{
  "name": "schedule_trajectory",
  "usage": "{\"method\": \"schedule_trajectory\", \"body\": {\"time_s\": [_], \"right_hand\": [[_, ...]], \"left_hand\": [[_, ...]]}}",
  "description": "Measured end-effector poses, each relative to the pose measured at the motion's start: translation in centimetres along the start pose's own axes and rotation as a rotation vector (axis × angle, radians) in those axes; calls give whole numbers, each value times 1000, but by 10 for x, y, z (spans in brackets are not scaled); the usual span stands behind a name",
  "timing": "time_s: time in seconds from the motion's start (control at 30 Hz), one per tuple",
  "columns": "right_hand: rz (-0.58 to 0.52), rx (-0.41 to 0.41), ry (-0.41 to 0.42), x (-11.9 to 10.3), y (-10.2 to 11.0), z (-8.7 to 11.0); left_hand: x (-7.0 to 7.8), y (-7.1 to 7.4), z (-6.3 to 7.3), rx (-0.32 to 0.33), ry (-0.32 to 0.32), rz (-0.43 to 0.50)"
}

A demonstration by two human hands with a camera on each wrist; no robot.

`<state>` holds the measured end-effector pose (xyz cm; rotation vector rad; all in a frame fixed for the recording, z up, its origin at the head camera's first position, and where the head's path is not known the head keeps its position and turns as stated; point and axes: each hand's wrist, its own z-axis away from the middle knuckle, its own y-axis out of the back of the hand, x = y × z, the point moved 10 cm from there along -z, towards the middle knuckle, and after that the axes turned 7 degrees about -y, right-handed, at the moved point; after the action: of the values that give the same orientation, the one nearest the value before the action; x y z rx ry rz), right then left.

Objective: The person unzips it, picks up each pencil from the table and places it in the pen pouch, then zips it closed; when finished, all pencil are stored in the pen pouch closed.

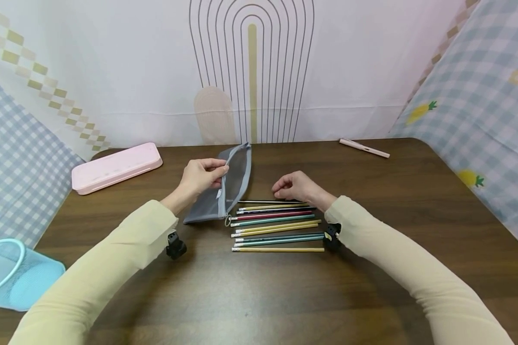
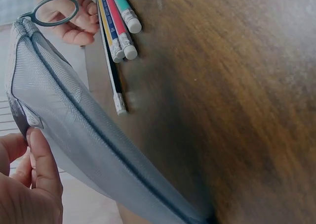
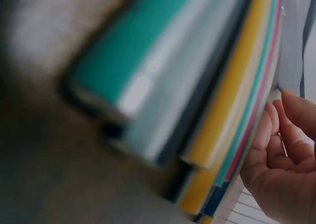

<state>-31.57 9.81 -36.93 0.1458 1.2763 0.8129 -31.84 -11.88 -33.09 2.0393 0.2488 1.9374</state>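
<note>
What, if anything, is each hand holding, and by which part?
The left hand pinches the gray mesh pouch by its open zippered edge; the right hand holds nothing visible.

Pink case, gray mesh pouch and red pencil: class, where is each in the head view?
Pink case [image 1: 116, 168]: head view, middle of its top face.
Gray mesh pouch [image 1: 206, 205]: head view, its mesh side panel.
Red pencil [image 1: 272, 215]: head view, middle of its shaft.

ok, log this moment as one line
left grip: pinches grey mesh pouch, mouth open | right grip: beside pencils, nothing visibly held | pencils: rowed on table
</note>
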Motion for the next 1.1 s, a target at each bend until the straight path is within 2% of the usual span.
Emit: {"method": "schedule_trajectory", "body": {"time_s": [0.23,0.57,0.83,0.97,1.03,1.1], "right_hand": [[166,15,69,-8,-7,6],[279,-51,113,-9,-18,17],[416,0,160,-8,-8,29],[401,56,141,-2,9,28],[323,71,94,4,18,26],[194,67,31,10,25,22]], "left_hand": [[-3,0,-2,-2,-1,1],[-4,1,2,-2,13,-12],[-7,-1,2,-10,22,-3],[-7,-3,3,-12,26,10],[-7,-3,3,-12,25,14],[-7,-4,3,-12,24,16]]}}
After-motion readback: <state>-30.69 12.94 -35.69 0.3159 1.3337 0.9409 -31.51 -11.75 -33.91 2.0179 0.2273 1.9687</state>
